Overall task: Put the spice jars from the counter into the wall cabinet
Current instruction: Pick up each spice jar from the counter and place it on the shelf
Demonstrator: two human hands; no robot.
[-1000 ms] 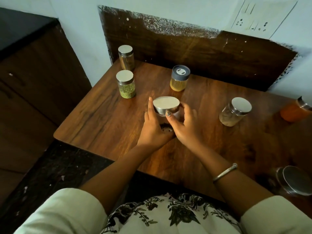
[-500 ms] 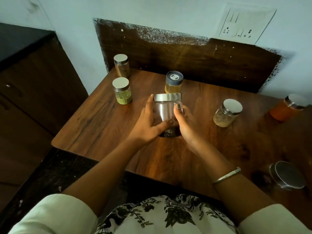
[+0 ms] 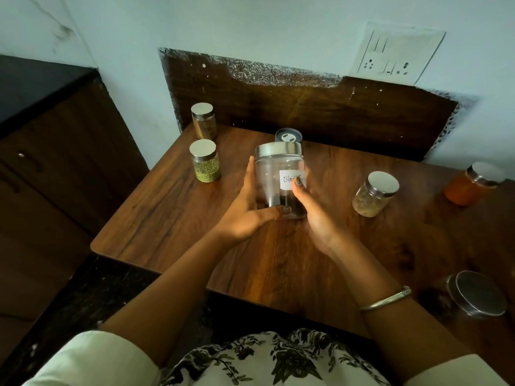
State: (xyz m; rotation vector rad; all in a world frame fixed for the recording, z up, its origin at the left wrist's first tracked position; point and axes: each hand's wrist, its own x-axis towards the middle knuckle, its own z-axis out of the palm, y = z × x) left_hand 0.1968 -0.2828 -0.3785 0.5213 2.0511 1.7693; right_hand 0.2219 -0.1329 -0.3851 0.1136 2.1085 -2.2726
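Labelled jar: a clear jar (image 3: pixel 278 179) with a metal lid and a white handwritten label, dark spice at the bottom. It stands upright between both hands over the middle of the wooden counter (image 3: pixel 172 207) and seems lifted just off it.
Left hand: the left hand (image 3: pixel 248 210) grips the jar's left side, thumb laid across the lower front, one finger straight up the wall. The other fingers are hidden behind the glass.
Right hand: the right hand (image 3: pixel 315 215) holds the right side, thumb pressed on the label. I cannot tell how its fingers lie behind the jar.
Bangle: a silver bangle (image 3: pixel 386 299) sits on the right wrist.
Back left: a brown spice jar (image 3: pixel 204 121) stands by the wall, with a green spice jar (image 3: pixel 205 161) nearer.
Behind the held jar: only the lid of a dark-lidded jar (image 3: pixel 288 135) shows.
Right side: a pale spice jar (image 3: pixel 374 195), an orange jar (image 3: pixel 471 185) and, near the front edge, a dark jar (image 3: pixel 471 293), well apart.
Wall: a socket plate (image 3: pixel 398 54) above the wooden back panel (image 3: pixel 306 107).
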